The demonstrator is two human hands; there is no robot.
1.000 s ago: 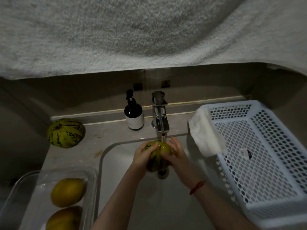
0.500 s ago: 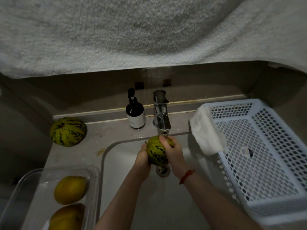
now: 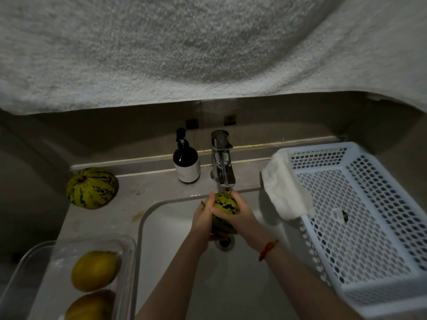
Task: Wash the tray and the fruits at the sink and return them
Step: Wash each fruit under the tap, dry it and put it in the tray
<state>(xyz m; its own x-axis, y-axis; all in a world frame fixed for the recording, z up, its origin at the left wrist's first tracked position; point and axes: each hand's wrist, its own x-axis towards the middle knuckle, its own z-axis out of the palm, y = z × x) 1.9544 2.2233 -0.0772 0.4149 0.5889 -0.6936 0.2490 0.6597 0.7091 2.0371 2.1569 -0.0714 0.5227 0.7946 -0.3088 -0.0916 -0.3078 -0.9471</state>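
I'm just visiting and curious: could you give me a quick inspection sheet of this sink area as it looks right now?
Surface: pale stone counter around a white sink basin.
Job's things: green speckled melon held under the chrome tap; second striped melon on the counter; two yellow fruits in a clear plastic tray.
Clutter: dark pump bottle; white cloth draped over a white perforated basket.
Grippers: left hand and right hand both grip the melon.
Cables: nothing seen.
Surroundings: grey towel-like fabric overhead; dim light.

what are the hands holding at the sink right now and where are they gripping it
Both hands hold one striped green melon under the faucet: the left hand grips its left side, the right hand its right.
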